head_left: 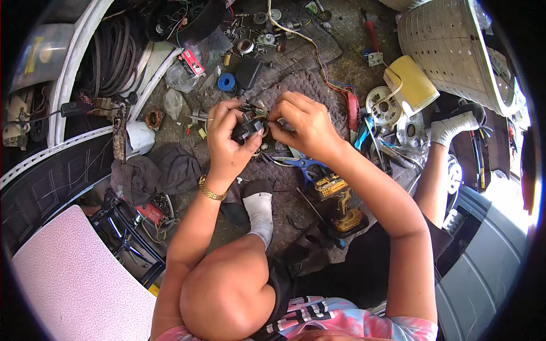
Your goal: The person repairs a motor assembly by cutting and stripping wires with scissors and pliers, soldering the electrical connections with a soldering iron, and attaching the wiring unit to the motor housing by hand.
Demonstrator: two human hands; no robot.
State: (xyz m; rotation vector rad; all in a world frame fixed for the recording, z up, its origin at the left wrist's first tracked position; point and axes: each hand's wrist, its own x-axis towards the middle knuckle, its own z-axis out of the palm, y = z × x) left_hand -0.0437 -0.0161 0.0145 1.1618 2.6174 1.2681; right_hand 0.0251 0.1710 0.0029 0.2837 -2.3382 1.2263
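Observation:
My left hand (224, 133) is closed around a small black part (247, 129), which is held up over the floor. Several thin wires (256, 108) stick out of its upper side towards my right hand (304, 122). The right fingers are pinched together right beside the part, at a wire; the fingertips partly hide it. On the floor below the hands lie blue-handled pliers (304, 163). A yellow and black cordless drill (340, 204) rests nearer to me, under my right forearm.
A perforated drum (446, 51) stands at the upper right, with a yellow container (414, 85) near it. Blue tape (226, 82), a red screwdriver (370, 33) and a dark cloth (162, 170) lie on the cluttered floor. A pink-white panel (82, 278) is at the lower left.

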